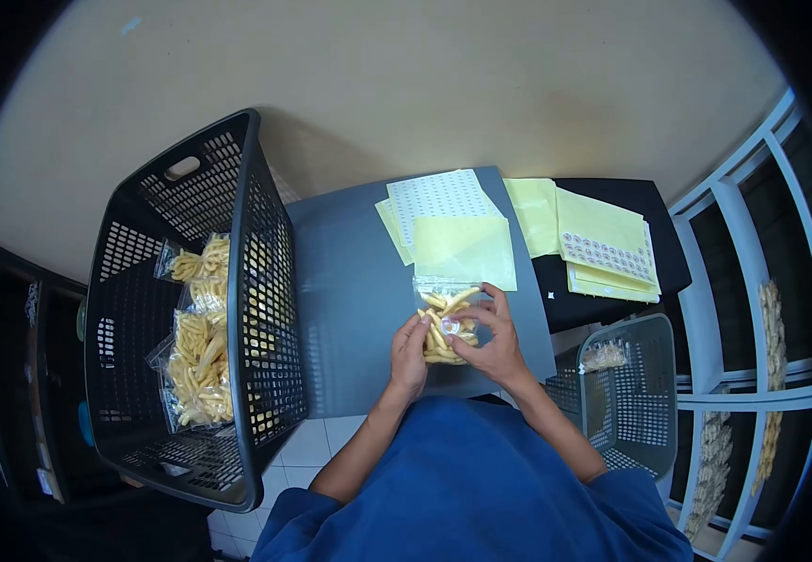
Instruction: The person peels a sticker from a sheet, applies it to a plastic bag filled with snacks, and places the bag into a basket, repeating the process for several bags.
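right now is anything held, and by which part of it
A bag of yellow sticks, by its left side in the left hand. The right hand has fingers at a round sticker over the bag; whether they grip the bag is unclear.

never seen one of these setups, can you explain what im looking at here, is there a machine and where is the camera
No machine here: the left hand and right hand are a person's, both bare. There is one picture, from a camera worn on that person's head, looking forward and down; the blue top below is theirs.

The left hand holds a clear bag of pale yellow sticks; the right fingers are at a small round sticker on its front. Whether it is already stuck down, I can't tell.

Paper sheets lie on the grey table. The dark crate at left contains similar bags.
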